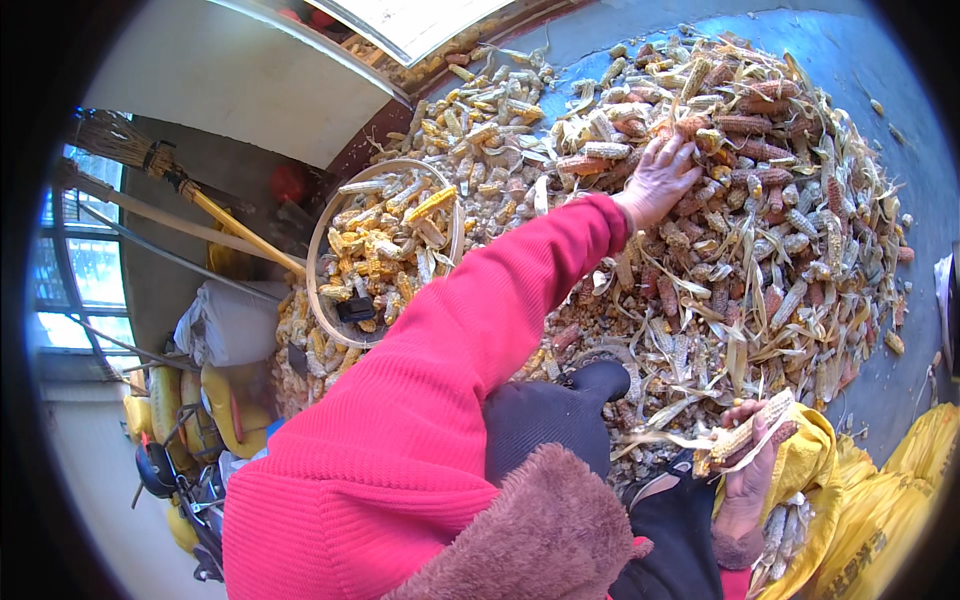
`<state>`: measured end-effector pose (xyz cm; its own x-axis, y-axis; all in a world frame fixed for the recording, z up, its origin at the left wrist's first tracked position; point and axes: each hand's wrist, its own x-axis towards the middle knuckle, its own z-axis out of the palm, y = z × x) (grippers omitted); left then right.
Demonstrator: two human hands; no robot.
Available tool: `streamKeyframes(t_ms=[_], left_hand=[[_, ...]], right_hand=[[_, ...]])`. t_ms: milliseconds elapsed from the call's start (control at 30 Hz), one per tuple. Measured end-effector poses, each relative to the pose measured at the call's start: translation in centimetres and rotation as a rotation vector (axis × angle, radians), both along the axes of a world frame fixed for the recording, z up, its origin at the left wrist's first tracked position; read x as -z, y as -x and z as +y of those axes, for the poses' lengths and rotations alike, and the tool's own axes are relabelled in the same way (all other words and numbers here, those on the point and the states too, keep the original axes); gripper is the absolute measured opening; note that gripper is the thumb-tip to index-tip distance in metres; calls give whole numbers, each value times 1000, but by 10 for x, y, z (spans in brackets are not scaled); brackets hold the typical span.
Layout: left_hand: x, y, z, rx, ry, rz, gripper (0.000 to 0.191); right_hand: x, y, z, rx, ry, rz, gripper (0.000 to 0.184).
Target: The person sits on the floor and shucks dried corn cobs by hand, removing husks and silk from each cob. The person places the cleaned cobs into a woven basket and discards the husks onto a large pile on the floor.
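My left hand (pixel 664 176) reaches over a large pile of corn cobs (pixel 757 150), fingers spread and touching the reddish cobs on its upper part; no cob is plainly gripped. Low on the right, my right hand (pixel 750 469) holds several cobs (pixel 757 431), one pale yellow and one darker, with dry husk strips hanging off. Just beneath that hand lies the mouth of a yellow woven sack (pixel 814 457), with pale cobs (pixel 784 525) inside it. Left of the pile, a round shallow basket (pixel 319 300) holds yellow cobs and a small black device (pixel 355 310).
More cobs (pixel 480 135) surround the basket. A straw broom (pixel 225 217) and poles lean at the left, near a white sack (pixel 236 322) and yellow containers (pixel 225 412). Another yellow sack (pixel 885 517) lies at the lower right. My dark-clad knees are between the arms.
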<state>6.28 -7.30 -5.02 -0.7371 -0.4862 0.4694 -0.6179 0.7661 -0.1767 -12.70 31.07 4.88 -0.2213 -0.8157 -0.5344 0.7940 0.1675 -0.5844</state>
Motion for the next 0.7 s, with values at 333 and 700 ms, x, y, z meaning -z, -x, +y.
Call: streamKeyframes(t_ms=[333,700], left_hand=[[-46,65,-41,-9,-436,530,26],[-68,40,11,14,-2175,1106,29]], right_hand=[[-14,0,-4,-46,-31,13,39],[-20,2,-9,27,140,-169,77]])
